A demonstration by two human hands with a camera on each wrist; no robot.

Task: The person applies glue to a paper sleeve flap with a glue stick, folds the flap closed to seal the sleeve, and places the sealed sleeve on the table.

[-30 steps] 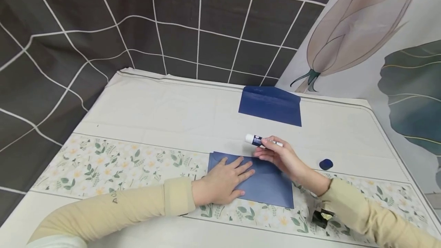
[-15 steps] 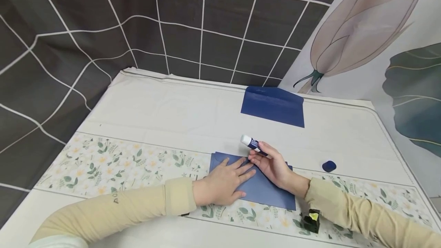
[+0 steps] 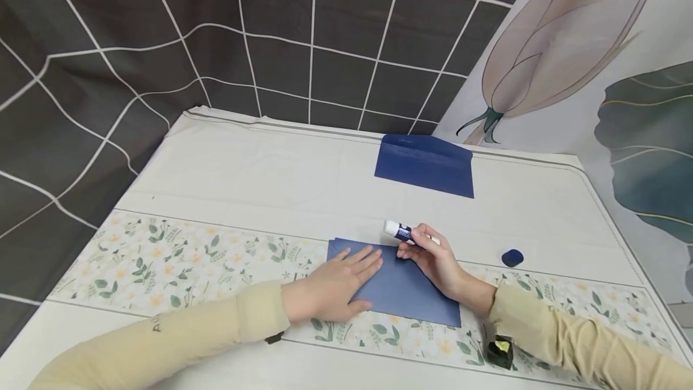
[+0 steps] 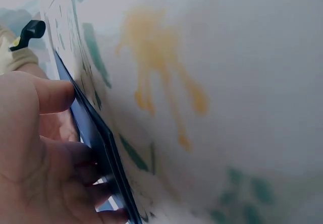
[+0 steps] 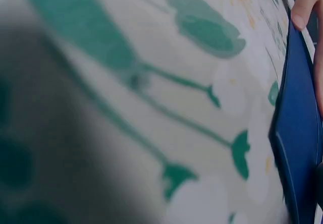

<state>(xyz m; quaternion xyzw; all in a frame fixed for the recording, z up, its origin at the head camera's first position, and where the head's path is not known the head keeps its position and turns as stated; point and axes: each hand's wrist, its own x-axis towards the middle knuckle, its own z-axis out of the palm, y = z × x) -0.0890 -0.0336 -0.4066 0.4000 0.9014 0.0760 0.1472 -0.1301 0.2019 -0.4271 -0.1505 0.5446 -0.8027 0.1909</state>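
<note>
So the blue envelope (image 3: 417,294) lies mostly on the flowery strip of the tablecloth (image 3: 184,263), with the left hand (image 3: 337,286) resting on it, fingers straight out. The right hand (image 3: 440,262) pinches a glue stick (image 3: 403,232) near its far edge, white end pointing left. A dark blue cap (image 3: 512,258) sits off to the right, and another envelope (image 3: 425,167) lies farther back.

Env. (image 3: 406,290) part-hidden under L hand (image 3: 337,287)

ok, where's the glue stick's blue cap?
Head view, right of centre: the blue cap lies on the tablecloth at the floral band's far edge, right of the right hand.
</note>
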